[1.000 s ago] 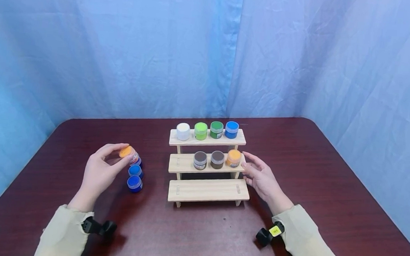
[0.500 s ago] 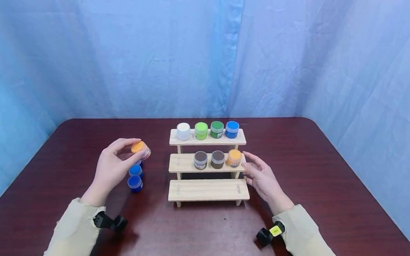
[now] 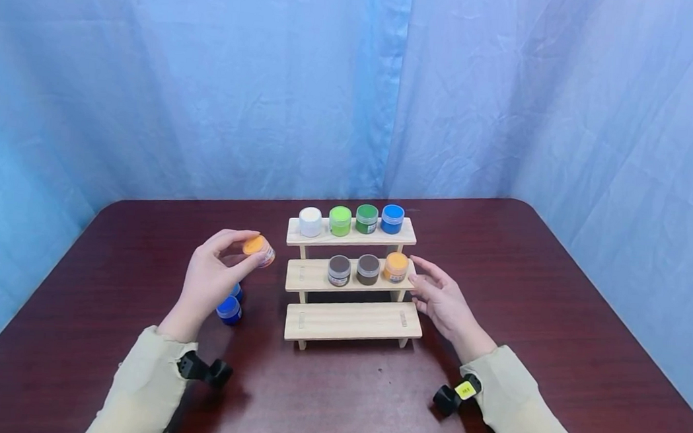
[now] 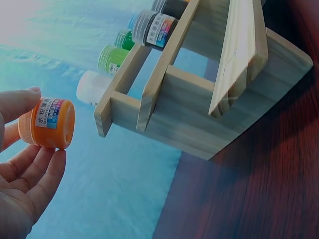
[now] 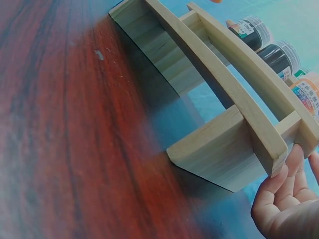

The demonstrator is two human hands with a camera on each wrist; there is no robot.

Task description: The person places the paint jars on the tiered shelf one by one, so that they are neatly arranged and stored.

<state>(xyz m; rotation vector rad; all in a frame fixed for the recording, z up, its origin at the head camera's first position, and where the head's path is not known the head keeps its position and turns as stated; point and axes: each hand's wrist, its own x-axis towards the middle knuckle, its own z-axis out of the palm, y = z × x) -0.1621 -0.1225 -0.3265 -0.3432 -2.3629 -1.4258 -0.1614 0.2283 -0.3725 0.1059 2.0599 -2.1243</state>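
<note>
My left hand (image 3: 214,275) pinches an orange paint jar (image 3: 265,254) between thumb and fingers, raised left of the wooden three-tier stand (image 3: 352,323). In the left wrist view, the jar (image 4: 50,122) tilts sideways, its printed label showing. My right hand (image 3: 445,305) holds the stand's right end at the middle tier; the right wrist view has its fingertips (image 5: 281,174) against the wood. On the middle tier stand two dark brown jars (image 3: 339,271) and another orange jar (image 3: 395,268). The top tier bears white (image 3: 310,222), light green (image 3: 340,221), dark green (image 3: 367,219) and blue (image 3: 392,219) jars.
Blue jars (image 3: 229,310) stand on the dark red table (image 3: 323,400) beneath my left hand, partly hidden by it. Nothing stands on the stand's lowest tier. Light blue curtains (image 3: 270,106) hang behind the table and along its sides.
My left hand has lifted the orange jar away from the blue jars and carried it right, nearer the stand. My right hand has stayed at the stand's right end.
</note>
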